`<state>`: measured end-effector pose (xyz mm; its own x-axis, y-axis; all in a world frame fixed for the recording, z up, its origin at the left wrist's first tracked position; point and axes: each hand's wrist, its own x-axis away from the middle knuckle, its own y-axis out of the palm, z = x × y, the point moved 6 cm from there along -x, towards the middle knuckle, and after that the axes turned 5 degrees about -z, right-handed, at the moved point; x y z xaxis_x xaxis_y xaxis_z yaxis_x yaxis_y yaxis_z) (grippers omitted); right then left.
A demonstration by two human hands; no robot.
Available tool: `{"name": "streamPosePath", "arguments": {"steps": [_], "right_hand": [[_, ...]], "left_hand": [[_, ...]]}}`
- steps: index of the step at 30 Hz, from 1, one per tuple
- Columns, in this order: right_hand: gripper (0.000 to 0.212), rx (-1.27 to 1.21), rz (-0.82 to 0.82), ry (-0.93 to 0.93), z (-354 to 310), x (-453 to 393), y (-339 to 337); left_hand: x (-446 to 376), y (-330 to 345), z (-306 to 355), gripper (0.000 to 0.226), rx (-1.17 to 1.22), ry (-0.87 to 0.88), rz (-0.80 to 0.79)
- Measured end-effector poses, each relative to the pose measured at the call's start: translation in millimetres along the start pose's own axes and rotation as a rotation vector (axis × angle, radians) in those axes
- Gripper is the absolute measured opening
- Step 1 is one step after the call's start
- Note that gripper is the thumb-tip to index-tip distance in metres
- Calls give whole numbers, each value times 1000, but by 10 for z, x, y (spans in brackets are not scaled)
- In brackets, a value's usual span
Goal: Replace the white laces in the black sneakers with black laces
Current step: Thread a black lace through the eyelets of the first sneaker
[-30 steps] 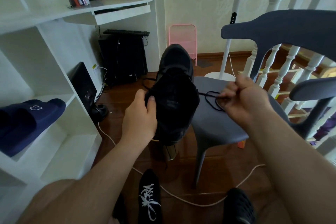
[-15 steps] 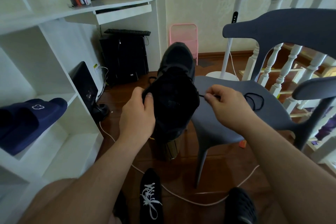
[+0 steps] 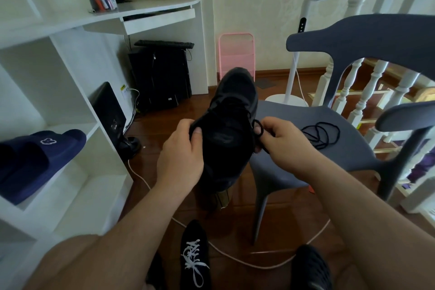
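Left hand (image 3: 180,158) grips the collar of the black sneaker (image 3: 229,125), held up toe-away over the chair (image 3: 329,148) edge. Right hand (image 3: 281,142) pinches the black lace (image 3: 257,127) beside the upper eyelets, likely a loop, dark on dark. More lace (image 3: 321,133) lies coiled on the seat. Second sneaker (image 3: 195,256), white-laced, on the floor below.

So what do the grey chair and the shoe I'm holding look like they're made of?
The grey chair looks like moulded plastic, matte: one seamless piece with smooth rounded edges. The black sneaker looks like dull fabric or mesh that gives no shine, though it is too dark to be sure.
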<state>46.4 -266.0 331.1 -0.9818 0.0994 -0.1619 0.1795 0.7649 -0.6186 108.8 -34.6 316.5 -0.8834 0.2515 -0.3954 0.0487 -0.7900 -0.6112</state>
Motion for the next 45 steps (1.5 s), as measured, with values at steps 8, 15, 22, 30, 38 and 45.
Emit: {"name": "streamPosePath", "arguments": {"steps": [8,15,22,30,38,45], "right_hand": [[28,223,171,323,482,-45,-403],[18,-424,2,29,68,-1,-103],[71,-165,36,203,98,57,162],[20,89,147,289,314,-8,-40],[10,160,253,97,118,56,-246],[9,125,280,-4,0,92,-249]], "left_hand": [[-135,-236,-186,35,106,-75,105],[-43,-85,-36,43,-41,-10,19],[118,139,136,43,-78,45,-53],[267,337,282,43,-151,129,-61],[174,606,5,42,728,-403,-312],[106,668,-208,18,494,-463,-414]]}}
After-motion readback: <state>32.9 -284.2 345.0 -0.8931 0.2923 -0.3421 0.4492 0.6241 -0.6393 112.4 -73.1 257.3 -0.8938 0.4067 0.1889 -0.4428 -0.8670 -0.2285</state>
